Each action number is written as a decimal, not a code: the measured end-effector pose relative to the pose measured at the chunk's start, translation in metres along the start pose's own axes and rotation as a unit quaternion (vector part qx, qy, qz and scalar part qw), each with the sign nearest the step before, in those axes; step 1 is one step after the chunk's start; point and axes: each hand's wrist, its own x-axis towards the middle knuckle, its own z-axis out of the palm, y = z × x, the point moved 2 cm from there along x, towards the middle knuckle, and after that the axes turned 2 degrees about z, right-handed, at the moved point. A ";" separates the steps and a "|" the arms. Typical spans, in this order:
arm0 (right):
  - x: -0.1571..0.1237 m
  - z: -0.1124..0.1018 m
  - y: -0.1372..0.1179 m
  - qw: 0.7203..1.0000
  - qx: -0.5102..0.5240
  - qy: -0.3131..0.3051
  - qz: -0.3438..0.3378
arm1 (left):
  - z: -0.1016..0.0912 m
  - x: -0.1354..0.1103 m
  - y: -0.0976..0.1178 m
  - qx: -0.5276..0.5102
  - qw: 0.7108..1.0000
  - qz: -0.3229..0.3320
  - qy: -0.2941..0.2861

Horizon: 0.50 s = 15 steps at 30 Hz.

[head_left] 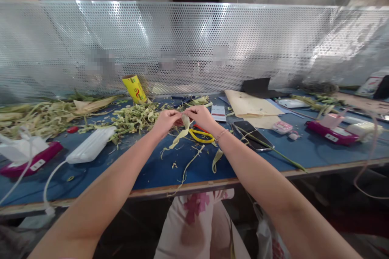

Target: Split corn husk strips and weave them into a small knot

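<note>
Above the blue desk (159, 175), our left hand (167, 120) and right hand (200, 115) together pinch one pale leaf strip (183, 132), its long axis slanting downward to our left.

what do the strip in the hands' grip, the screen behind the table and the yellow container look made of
Strip: dried plant leaf or husk, probably; matte, pale green, curling at its end.
Screen: likely metal, semi-gloss; rows of punched holes and bright reflections.
Yellow container: perhaps coated card or plastic; its smooth printed surface leaves that open.
</note>
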 end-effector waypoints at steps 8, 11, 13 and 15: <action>-0.001 0.002 -0.003 1.000 0.024 -0.007 0.019 | 0.001 -0.001 -0.001 0.020 1.000 -0.001 -0.015; 0.000 0.001 -0.001 1.000 -0.010 0.002 -0.001 | 0.001 -0.001 0.003 0.055 0.998 0.024 0.009; 0.000 0.001 0.001 1.000 -0.021 0.000 -0.005 | 0.002 -0.001 0.006 0.074 0.997 0.030 0.021; 0.001 0.001 0.002 1.000 -0.023 -0.008 0.000 | 0.002 -0.002 0.008 0.084 0.996 0.031 0.023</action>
